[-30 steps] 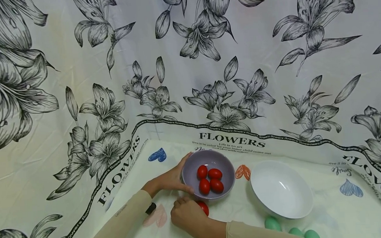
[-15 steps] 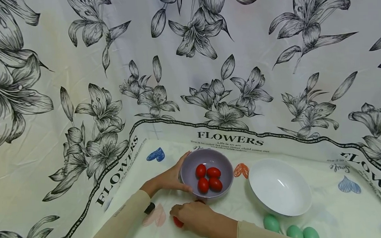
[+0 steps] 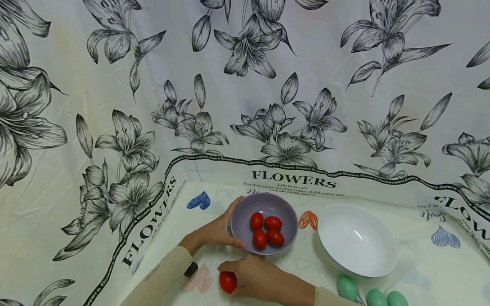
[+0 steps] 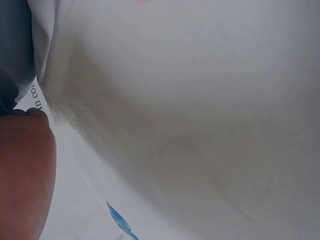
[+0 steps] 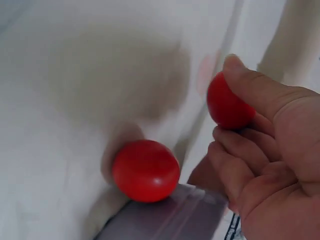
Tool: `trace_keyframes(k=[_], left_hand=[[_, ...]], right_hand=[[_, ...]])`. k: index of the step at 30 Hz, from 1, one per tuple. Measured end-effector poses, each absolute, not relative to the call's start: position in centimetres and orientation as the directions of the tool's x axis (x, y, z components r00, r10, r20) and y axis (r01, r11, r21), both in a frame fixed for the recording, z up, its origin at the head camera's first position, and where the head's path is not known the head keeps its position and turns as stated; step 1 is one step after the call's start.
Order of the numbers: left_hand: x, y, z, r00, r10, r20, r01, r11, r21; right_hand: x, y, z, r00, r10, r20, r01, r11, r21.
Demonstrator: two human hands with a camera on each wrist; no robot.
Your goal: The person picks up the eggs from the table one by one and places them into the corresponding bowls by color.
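In the head view, my left hand grips the left side of a purple bowl, thumb at the near side. Several red eggs lie grouped inside the bowl. My right hand, in front of the bowl, pinches another red egg between thumb and fingers. In the right wrist view, that held egg shows under the thumb, while a loose red egg lies against the bowl's outside. The right hand hides this loose egg from the head view.
A white bowl stands to the right of the purple one. Several green eggs lie on the cloth near it. A flower-printed curtain rises behind the table.
My right hand has shifted slightly right, and a pinched red egg has come into view at its fingertips. The loose egg beside the bowl became hidden behind this hand. The left hand stays on the bowl.
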State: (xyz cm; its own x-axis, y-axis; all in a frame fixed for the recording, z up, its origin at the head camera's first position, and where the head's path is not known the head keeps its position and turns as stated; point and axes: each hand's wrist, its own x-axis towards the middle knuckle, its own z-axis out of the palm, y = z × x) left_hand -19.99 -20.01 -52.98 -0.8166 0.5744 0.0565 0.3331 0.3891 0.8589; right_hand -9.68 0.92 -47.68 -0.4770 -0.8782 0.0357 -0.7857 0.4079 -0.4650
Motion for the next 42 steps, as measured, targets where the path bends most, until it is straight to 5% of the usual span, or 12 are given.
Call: trace_keyframes(k=[7, 24, 42], left_hand=[[-20.0, -20.0, -52.9, -0.812, 0.581, 0.060, 0.334, 0.379, 0.863], [-20.7, -19.6, -53.1, -0.763, 0.634, 0.126, 0.366, 0.262, 0.893], [-20.0, -19.9, -52.9, -0.817, 0.576, 0.022, 0.279, 0.361, 0.890]], right_hand=[[-9.5, 2.6, -45.2, -0.550, -0.834, 0.042, -0.656, 0.400, -0.640], [-10.6, 5.3, -41.5, -0.683, -0.695, 0.224, -0.595, 0.351, -0.723], [-14.1, 6.3, -39.9, -0.824, -0.417, 0.384, -0.511, 0.253, -0.821]])
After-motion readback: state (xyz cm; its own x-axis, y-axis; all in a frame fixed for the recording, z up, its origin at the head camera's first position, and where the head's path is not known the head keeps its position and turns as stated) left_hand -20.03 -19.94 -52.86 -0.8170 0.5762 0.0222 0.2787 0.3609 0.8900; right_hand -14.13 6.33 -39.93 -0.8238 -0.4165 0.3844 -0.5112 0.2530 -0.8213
